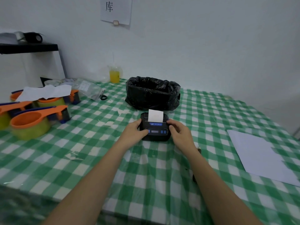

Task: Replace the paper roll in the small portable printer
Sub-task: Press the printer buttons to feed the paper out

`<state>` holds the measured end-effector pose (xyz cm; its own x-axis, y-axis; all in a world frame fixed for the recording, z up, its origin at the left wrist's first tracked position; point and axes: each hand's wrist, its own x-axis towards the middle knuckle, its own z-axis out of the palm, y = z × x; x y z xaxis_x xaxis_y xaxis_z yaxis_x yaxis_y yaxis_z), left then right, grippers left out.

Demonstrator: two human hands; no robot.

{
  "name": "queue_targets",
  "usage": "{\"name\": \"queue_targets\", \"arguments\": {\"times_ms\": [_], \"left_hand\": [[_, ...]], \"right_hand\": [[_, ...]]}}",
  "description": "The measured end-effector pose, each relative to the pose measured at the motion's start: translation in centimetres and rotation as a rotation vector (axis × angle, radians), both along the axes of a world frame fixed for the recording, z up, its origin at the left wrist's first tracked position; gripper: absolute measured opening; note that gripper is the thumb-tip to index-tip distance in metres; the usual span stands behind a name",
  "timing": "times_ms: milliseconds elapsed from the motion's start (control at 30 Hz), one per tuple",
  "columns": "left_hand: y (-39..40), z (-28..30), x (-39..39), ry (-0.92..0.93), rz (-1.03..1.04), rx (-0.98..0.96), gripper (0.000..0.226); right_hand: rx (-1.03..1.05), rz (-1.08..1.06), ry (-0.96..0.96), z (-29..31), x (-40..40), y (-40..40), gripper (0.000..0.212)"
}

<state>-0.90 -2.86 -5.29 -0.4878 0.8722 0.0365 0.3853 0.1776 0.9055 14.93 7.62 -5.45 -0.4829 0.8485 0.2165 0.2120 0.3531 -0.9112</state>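
Both arms reach forward, the left hand point(134, 132) and right hand point(179, 133) curled around the sides of the small black printer point(155, 127). It sits on the green checked tablecloth point(146, 176), white paper point(155, 115) sticking up from its top, a black-lined bin point(152, 93) just behind against the white wall point(211, 46).

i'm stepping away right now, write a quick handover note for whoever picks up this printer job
Left hand: gripping the left side of the printer, thumb by the blue buttons.
Right hand: gripping the printer's right side.
Printer: sits flat on the green checked tablecloth, just in front of the black bag-lined bin. Cover looks closed, and a white paper strip sticks up out of the slot.
Done: a roll appears to be loaded and fed through; I cannot tell whether it is the new one.
Left: confirm the cover is latched, tear off the strip, test feed. No spare or old roll is clearly visible.
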Motion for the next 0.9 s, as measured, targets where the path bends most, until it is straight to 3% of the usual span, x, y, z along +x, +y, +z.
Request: {"name": "queue_targets", "arguments": {"times_ms": [900], "left_hand": [[-0.41, 0.52, 0.87, -0.023, 0.035, 0.039, 0.055]], "right_hand": [[-0.076, 0.031, 0.033, 0.15, 0.34, 0.24, 0.031]]}}
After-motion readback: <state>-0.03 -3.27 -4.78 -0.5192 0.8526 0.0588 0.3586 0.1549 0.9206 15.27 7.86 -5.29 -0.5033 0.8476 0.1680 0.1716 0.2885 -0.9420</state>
